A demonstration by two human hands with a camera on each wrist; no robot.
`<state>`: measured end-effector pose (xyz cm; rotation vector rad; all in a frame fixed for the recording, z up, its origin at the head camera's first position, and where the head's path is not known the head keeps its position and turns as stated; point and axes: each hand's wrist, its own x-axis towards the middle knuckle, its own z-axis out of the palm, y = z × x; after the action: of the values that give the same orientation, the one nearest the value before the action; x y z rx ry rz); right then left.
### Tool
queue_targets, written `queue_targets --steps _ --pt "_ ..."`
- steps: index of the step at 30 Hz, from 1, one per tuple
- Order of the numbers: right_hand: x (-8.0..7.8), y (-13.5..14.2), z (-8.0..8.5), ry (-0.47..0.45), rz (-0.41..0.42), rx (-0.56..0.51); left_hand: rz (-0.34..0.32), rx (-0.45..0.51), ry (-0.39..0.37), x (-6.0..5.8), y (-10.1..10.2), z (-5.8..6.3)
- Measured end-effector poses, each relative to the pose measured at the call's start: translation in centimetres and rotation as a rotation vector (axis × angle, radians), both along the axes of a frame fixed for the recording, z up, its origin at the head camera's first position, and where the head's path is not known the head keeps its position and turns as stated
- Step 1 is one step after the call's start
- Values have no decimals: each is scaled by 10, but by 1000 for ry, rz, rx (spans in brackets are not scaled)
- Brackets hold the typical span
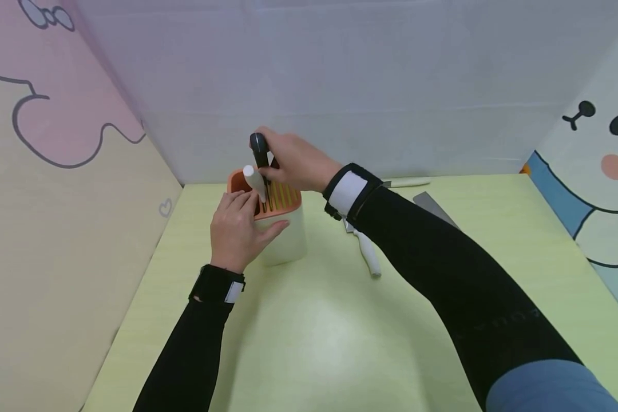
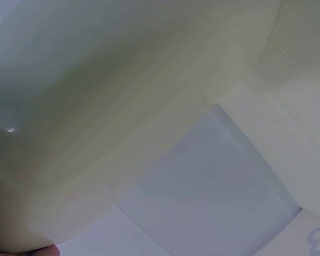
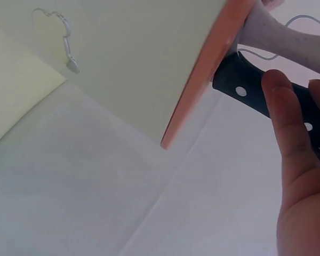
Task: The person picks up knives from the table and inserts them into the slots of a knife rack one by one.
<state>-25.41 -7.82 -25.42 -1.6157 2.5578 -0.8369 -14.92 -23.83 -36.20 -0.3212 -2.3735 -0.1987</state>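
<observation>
A cream knife block (image 1: 283, 240) with an orange slotted top (image 1: 293, 200) stands on the table. My right hand (image 1: 301, 163) grips the black handle of a knife (image 1: 259, 146) just above the slots. Two rivets show on that handle (image 3: 241, 91) in the right wrist view, and its end near the block meets the orange rim; the blade is mostly hidden. Beside it, a white-handled knife (image 1: 254, 180) stands in the block. My left hand (image 1: 235, 229) holds the block at its near left side, fingers at the rim, thumb across the front. The block's wall (image 2: 122, 106) fills much of the left wrist view.
Right of the block lies a white-handled tool (image 1: 368, 254), its head partly behind my right wrist. Farther back are another pale-handled knife (image 1: 409, 182) and a broad grey blade (image 1: 435, 209), partly covered by my right forearm. Walls enclose the table (image 1: 329, 343) at back and sides.
</observation>
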Motion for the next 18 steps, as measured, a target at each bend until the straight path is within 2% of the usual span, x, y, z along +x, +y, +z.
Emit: queue_targets --steps 14,18 --pt "-5 4 -17 66 21 -125 -9 -13 -4 -5 2 -3" --pt "-5 4 -22 30 42 -162 -2 -13 -8 -6 2 -4"
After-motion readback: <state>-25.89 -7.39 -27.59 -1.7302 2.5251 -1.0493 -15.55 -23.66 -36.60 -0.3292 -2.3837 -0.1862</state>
